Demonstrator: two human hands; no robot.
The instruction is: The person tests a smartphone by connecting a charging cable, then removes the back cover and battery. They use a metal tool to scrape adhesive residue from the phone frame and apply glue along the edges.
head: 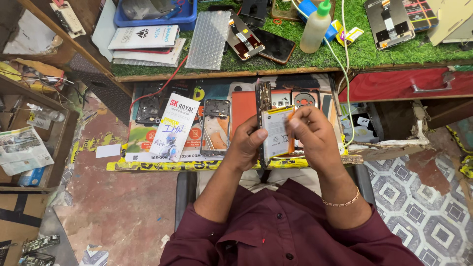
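Green artificial turf covers the counter at the top of the head view, and below it a pull-out board with a yellow edge carries the loose parts. Right at the centre, the left hand is clamped around an opened smartphone, held on edge with its dark frame rising above the thumb. Against it sits a white phone battery, label facing up. Over to the right hand: its fingers are pinched together on the battery's upper right corner, where an orange strip shows, and a gold bracelet circles that wrist. On the board left of the hands lie a bare phone frame, a black back cover and a white printed packet. Up on the turf stand a squeeze bottle with a green tip, a dark phone lying flat, and a sheet of bubble wrap. A red drawer sits right.
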